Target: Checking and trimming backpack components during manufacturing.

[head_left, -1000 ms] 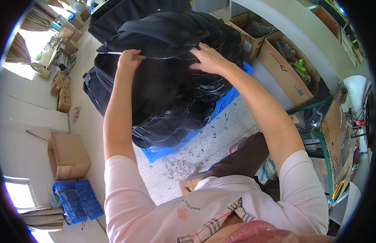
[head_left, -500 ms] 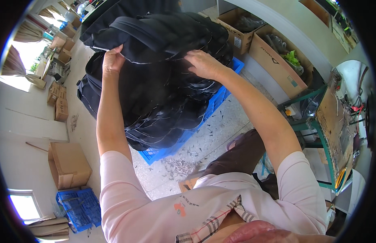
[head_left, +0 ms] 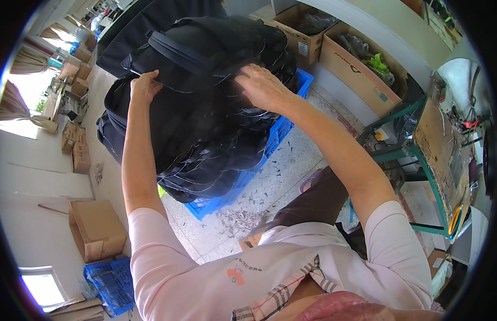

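Observation:
A big heap of black fabric pieces [head_left: 205, 139] with pale loose threads along their edges rests on a blue plastic crate [head_left: 248, 184]. They look like sewn bag parts, though folds hide their full shape. At the top of the heap, my left hand [head_left: 146, 86] pinches the near left edge of one black fabric piece [head_left: 192, 51], which carries a wide padded band. Across from it, my right hand [head_left: 260, 88] has its fingers curled at the right edge of the same piece. Its fingertips are partly hidden in the dark cloth.
Open cardboard boxes [head_left: 361, 75] with plastic bags inside stand at the far right. A green-framed worktable [head_left: 419, 160] is on my right. To the left are an empty carton [head_left: 98, 230] and blue crates [head_left: 112, 286]. Scraps of thread [head_left: 240, 219] litter the floor.
The held piece's near edge has dropped closer to the heap. My right hand has shifted slightly toward me and its fingers are more curled. The left hand keeps its pinch.

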A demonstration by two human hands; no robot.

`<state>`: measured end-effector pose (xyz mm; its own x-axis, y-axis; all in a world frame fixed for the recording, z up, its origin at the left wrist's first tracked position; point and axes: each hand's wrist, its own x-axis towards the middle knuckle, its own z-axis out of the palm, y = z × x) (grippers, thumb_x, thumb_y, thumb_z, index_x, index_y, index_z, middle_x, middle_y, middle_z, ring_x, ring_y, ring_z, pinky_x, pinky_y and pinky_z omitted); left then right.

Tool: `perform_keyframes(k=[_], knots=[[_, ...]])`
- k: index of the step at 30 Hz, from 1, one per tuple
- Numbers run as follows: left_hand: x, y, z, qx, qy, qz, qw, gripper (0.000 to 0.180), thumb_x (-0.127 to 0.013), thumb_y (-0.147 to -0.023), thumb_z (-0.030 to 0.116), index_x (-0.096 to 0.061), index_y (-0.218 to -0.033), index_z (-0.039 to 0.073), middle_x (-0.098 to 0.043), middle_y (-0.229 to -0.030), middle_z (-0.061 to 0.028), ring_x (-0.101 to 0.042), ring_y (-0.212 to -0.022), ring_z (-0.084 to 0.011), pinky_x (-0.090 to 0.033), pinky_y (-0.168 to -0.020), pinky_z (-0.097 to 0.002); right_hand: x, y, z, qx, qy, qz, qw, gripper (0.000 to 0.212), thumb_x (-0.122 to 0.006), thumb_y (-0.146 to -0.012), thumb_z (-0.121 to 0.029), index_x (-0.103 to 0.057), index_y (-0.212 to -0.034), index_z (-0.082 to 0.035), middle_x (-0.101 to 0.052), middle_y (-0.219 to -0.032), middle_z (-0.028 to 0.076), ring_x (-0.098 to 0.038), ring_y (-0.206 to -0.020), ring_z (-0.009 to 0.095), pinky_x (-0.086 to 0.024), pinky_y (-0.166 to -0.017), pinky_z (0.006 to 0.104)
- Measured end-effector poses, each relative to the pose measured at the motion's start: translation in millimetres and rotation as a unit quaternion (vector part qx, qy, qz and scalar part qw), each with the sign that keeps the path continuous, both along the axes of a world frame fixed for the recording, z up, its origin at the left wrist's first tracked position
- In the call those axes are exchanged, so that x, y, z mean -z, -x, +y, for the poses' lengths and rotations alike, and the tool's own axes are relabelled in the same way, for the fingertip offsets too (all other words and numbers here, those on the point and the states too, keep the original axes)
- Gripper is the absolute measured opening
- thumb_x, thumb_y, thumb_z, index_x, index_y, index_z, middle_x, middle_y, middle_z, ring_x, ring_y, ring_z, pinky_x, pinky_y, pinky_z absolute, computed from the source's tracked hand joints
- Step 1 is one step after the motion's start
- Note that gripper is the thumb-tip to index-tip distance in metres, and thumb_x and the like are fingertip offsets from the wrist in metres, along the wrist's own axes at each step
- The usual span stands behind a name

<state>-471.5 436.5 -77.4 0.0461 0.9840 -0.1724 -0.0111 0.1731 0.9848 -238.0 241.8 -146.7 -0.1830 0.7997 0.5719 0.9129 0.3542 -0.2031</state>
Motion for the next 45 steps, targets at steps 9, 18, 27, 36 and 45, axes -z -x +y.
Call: perform_keyframes(k=[9,18,27,36,45], knots=[[-32,-16,-96,-0.019,-0.342,0.072,0.937,0.062,-0.062,-0.065,-0.002,-0.029,-0.117,-0.008,-0.052,-0.094,-0.0165,-0.052,-0.087,-0.0214,-0.041,-0.076,-0.0255,28,-6,-140,0.079,-0.050,0.224,0.970,0.023,-0.057,-0.067,-0.002,-0.053,-0.090,-0.003,-0.053,-0.085,0.011,-0.053,-0.080,0.028,-0.045,-0.067,0.0341],[184,-163,-375,0.634,-0.212,0.253,0.700,0.053,-0.058,-0.070,0.003,-0.034,-0.117,-0.003,-0.041,-0.111,-0.0172,-0.045,-0.098,-0.0244,-0.038,-0.083,-0.0329,90,14,-478,0.525,0.072,0.253,0.810,0.019,-0.053,-0.066,0.003,-0.054,-0.084,-0.001,-0.054,-0.077,0.013,-0.055,-0.069,0.029,-0.046,-0.058,0.0337],[244,-173,-456,0.730,-0.523,0.231,0.375,0.047,-0.054,-0.074,0.019,-0.039,-0.113,0.000,-0.034,-0.117,-0.0247,-0.034,-0.105,-0.0407,-0.028,-0.089,-0.0445,76,271,-668,0.901,-0.263,0.315,0.142,0.015,-0.050,-0.078,-0.002,-0.059,-0.090,0.000,-0.060,-0.072,0.004,-0.052,-0.057,0.006,-0.045,-0.054,0.0190],[253,-206,-512,0.653,-0.543,0.425,0.313,0.046,-0.054,-0.074,0.024,-0.041,-0.112,0.002,-0.033,-0.118,-0.0246,-0.035,-0.105,-0.0393,-0.031,-0.084,-0.0464,207,287,-826,0.819,-0.067,0.569,0.029,0.017,-0.052,-0.071,-0.007,-0.060,-0.085,0.000,-0.060,-0.068,0.009,-0.057,-0.054,0.012,-0.046,-0.050,0.0240],[241,-215,-531,0.643,-0.541,0.496,0.218,0.045,-0.054,-0.072,0.018,-0.041,-0.111,0.000,-0.036,-0.115,-0.0241,-0.035,-0.105,-0.0379,-0.029,-0.088,-0.0431,475,259,-834,0.595,-0.069,0.788,-0.143,0.025,-0.059,-0.074,-0.023,-0.056,-0.088,-0.002,-0.057,-0.079,0.010,-0.057,-0.066,0.019,-0.047,-0.053,0.0302]])
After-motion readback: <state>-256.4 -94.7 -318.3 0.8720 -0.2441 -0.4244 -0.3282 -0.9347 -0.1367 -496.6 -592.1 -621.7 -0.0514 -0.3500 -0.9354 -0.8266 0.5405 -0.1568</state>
